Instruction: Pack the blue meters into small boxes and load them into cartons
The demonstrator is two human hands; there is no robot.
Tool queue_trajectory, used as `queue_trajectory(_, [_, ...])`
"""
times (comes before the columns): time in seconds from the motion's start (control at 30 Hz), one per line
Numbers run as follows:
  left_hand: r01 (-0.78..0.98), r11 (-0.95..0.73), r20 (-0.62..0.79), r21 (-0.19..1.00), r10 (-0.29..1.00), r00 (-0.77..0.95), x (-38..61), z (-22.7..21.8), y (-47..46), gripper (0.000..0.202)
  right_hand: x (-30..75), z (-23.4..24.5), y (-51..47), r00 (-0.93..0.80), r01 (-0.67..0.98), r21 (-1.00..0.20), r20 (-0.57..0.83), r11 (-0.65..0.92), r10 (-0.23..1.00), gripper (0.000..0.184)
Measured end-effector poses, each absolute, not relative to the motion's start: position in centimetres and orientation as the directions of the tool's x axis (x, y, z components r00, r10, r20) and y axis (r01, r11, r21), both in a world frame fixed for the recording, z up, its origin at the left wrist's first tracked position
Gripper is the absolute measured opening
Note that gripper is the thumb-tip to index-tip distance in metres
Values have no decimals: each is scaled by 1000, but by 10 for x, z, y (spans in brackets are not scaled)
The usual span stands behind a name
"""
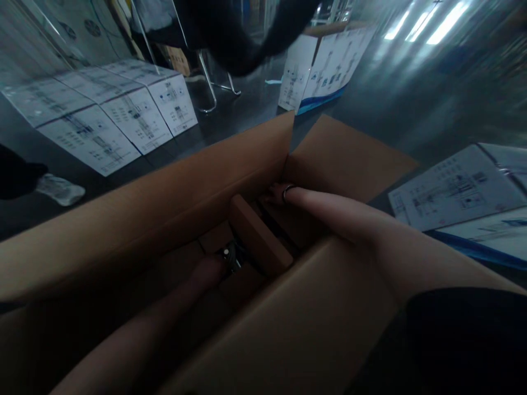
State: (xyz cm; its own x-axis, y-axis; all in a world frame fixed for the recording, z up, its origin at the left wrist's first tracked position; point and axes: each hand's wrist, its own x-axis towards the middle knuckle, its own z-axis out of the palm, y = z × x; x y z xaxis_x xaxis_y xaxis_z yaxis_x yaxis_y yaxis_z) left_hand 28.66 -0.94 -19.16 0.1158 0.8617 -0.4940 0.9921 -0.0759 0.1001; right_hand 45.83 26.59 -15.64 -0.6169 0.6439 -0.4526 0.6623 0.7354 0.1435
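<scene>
Both arms reached down into a large open cardboard box point(173, 203) that stood on a dark floor point(230, 118), its long flaps folded outward. The right hand point(284, 195), a ring on one finger, lay at the far inner corner of the box, its fingers curled over the top edge of an upright cardboard insert point(257, 236); whether they pinched it or only rested there could not be told in the dim, blurred picture. The left hand point(212, 269) was deeper in the box, beside the near end of the same insert, touching or just beside a small dark metal part point(229, 255); its fingers were hidden in shadow, so their spread could not be told. White printed cartons point(107, 115) lay flat on the floor to the left, another white carton point(325, 66) stood farther back, and more printed cartons point(457, 189) lay to the right. A shoe point(60, 189) of another person showed at the left edge.
</scene>
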Motion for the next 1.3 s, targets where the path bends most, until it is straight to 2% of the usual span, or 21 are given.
queue_trajectory(0.23, [999, -41, -498, 25, 866, 48, 288, -183, -11, 27, 451, -145, 257, -667, 647, 187, -331, 739, 668, 46])
queue_trajectory(0.4, [999, -24, -455, 31, 890, 35, 287, -186, -19, 30, 461, -145, 251, -728, 592, 220, -265, 775, 632, 52])
queue_trajectory(0.5, [997, -21, -418, 70, 907, 48, 287, -188, -22, 30, 467, -145, 251, -738, 572, 242, -266, 784, 620, 57])
queue_trajectory(0.7, [991, -10, -390, 131, 919, 61, 286, -193, -24, 28, 468, -142, 256, -689, 622, 182, -334, 762, 643, 61])
queue_trajectory(0.87, [986, -22, -376, 166, 923, 84, 285, -197, -24, 28, 464, -143, 257, -696, 586, 250, -333, 771, 636, 58])
queue_trajectory(1.07, [982, -43, -360, 183, 927, 107, 285, -198, -22, 27, 465, -143, 264, -703, 593, 203, -342, 779, 624, 55])
queue_trajectory(1.2, [982, -50, -342, 182, 933, 111, 283, -200, -22, 26, 459, -126, 262, -639, 644, 207, -383, 736, 667, 49])
queue_trajectory(1.3, [983, -48, -333, 179, 937, 106, 282, -203, -24, 26, 448, -103, 257, -619, 682, 198, -357, 704, 700, 50])
